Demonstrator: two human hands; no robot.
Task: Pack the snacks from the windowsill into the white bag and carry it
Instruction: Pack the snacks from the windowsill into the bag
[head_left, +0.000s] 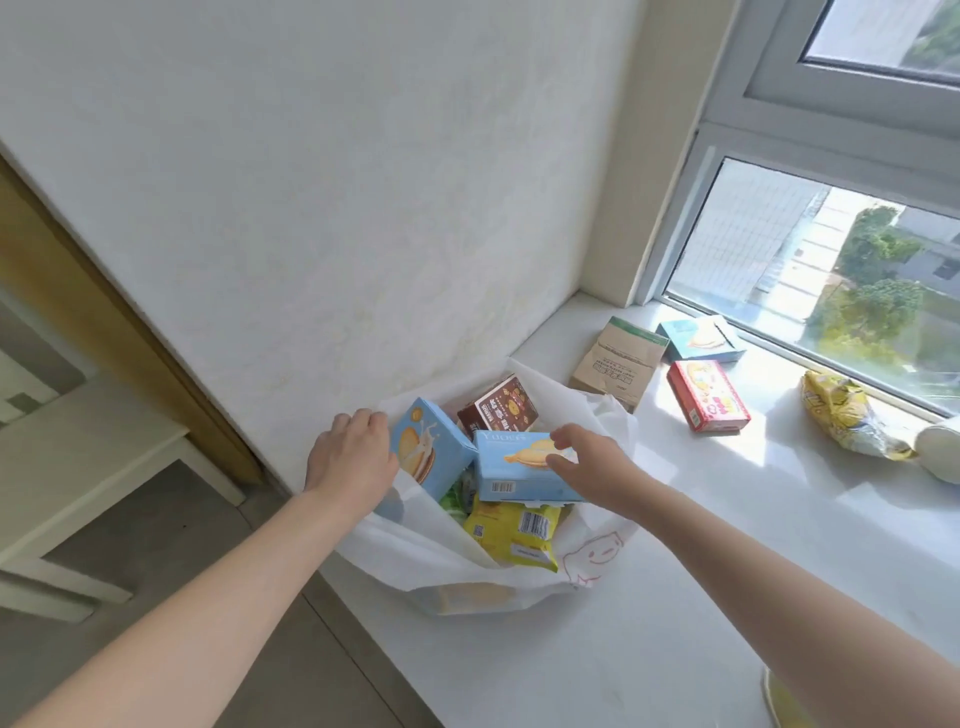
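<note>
Reaches both bare forearms in from the bottom corners of the head view, toward the white bag (415, 561). Curls the left hand (353, 457) over the bag's far-left rim, fingers hooked on the fabric, back of the hand up. Pinches the right end of a flat blue box (514, 473) with the right hand (587, 462), fingers on the printed top face, thumb on the side below, palm down.

Finds the bag at the left end of the windowsill (675, 545), tight against the wall (363, 208) behind, mouth gaping upward, left side near the sill's front edge. Shows bare sill to the right of the bag and along the near side. Shows, well apart toward the window (831, 270), a brown paper packet (615, 364), a blue box by the glass (698, 338), a red box (709, 397), a yellow pouch (847, 415) and a white roll (940, 452).

Holds the flat blue box level across the bag's mouth, long axis left to right, barcode side toward the camera. Shows it above a yellow packet (514, 530), beside a tilted blue carton (431, 452) and in front of a brown box (501, 408).
</note>
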